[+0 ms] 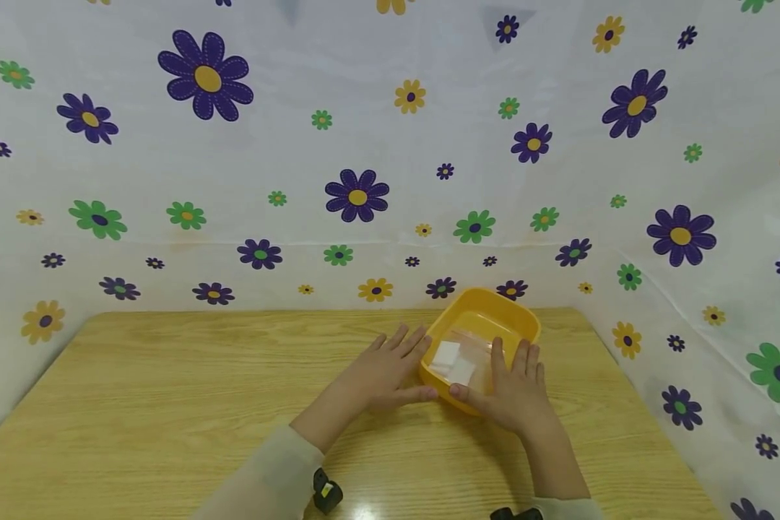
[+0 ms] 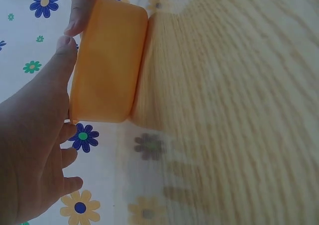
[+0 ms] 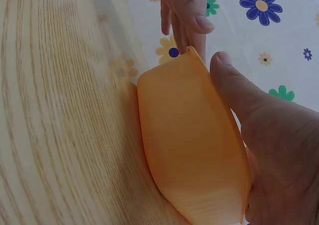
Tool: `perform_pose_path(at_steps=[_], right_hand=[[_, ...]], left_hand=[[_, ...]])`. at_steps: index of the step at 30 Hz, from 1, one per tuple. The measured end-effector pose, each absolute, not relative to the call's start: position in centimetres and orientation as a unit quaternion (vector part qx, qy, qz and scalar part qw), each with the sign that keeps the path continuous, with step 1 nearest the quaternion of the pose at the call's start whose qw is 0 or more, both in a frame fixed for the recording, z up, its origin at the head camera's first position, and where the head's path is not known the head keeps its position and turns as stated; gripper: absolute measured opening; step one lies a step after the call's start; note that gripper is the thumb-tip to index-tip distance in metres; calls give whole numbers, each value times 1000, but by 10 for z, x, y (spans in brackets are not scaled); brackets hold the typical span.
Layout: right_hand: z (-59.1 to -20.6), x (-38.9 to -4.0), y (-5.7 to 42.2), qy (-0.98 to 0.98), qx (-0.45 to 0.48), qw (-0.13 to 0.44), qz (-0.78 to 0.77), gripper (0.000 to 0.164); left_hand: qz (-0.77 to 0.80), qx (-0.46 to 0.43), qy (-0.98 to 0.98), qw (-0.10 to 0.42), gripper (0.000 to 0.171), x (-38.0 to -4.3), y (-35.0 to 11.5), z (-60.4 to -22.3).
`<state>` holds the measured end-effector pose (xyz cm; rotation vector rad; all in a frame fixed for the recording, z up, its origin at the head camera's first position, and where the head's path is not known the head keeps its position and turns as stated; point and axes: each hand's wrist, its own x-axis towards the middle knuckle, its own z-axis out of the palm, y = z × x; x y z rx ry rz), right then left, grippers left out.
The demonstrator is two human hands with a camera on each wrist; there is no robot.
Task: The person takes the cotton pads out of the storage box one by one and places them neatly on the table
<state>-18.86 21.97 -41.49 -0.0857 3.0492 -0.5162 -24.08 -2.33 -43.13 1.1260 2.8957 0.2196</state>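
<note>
A square orange-yellow plastic tub (image 1: 469,296) stands on the table, turned at an angle. Inside it lies clear plastic film or bags (image 1: 479,352) with white rectangular pieces (image 1: 447,353); what those are I cannot tell. My left hand (image 1: 390,372) is at the tub's left corner, fingers spread and straight, thumb along the near rim. Over the near right rim lies my right hand (image 1: 516,393), its fingers extended too. Both wrist views show the tub's outer wall (image 2: 110,60) resting upright on the tabletop, with thumbs close to the rim (image 3: 227,108).
The wood-grain table (image 1: 201,404) extends left and toward me. Behind it and along the sides hangs a white flower-print sheet (image 1: 286,159), close to the tub's far corner. Dark wrist devices (image 1: 327,491) sit by both sleeves.
</note>
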Motion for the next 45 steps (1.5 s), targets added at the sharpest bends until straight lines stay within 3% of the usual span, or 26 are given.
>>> perform_pose_path(at_steps=[21,34,40,45], right_hand=[[-415,-188,230,980,-59,58,-179,116],[-414,-189,234,978,-41,71,-192,124],[-414,-188,235,978,-45,78,-189,126],[-417,-190,235,977,-49,79,-193,128]], left_hand=[[36,372,927,17,108,-279,4,-437],[66,369,927,32,100,-267,4,-431],[49,364,930,12,93,-260,2,-434],[50,350,935,-19,102,-262,2,-433]])
